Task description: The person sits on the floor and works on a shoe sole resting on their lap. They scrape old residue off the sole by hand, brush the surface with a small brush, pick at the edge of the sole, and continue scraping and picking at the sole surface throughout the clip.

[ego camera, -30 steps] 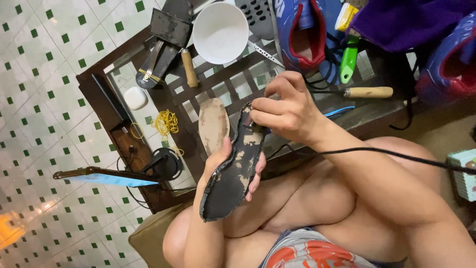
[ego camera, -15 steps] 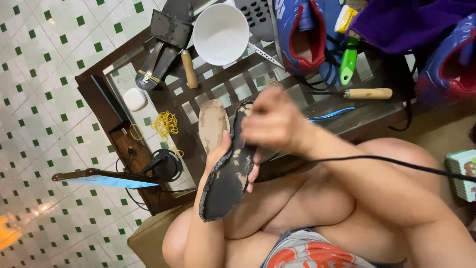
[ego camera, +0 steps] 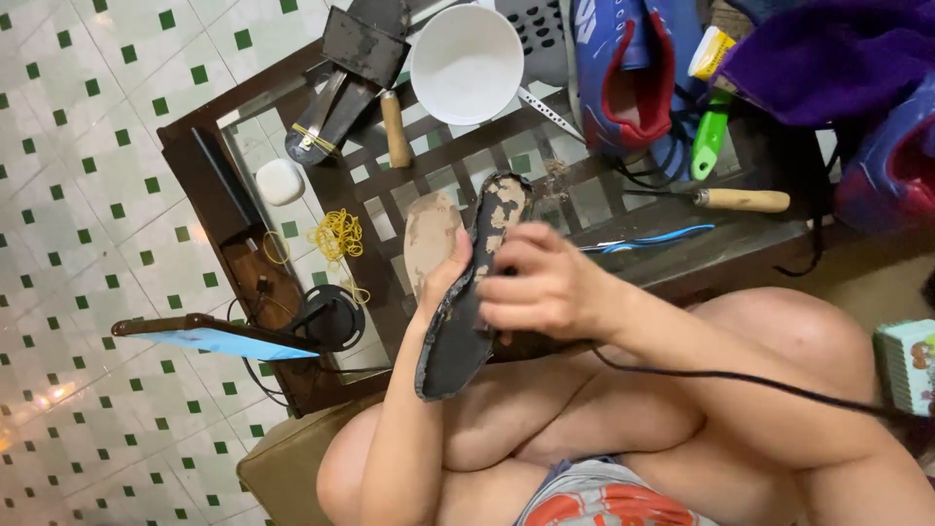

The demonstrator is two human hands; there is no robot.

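The black shoe sole [ego camera: 466,312] looked matt, rough and glue-crusted; the white bowl [ego camera: 466,60] was smooth plastic; the desk [ego camera: 224,195] was dark wood and glass.

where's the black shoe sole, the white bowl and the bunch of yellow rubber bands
black shoe sole [ego camera: 458,341], head view, on its dark lower half
white bowl [ego camera: 467,60], head view, on the inside of the bowl
yellow rubber bands [ego camera: 338,235], head view, on the middle of the bunch
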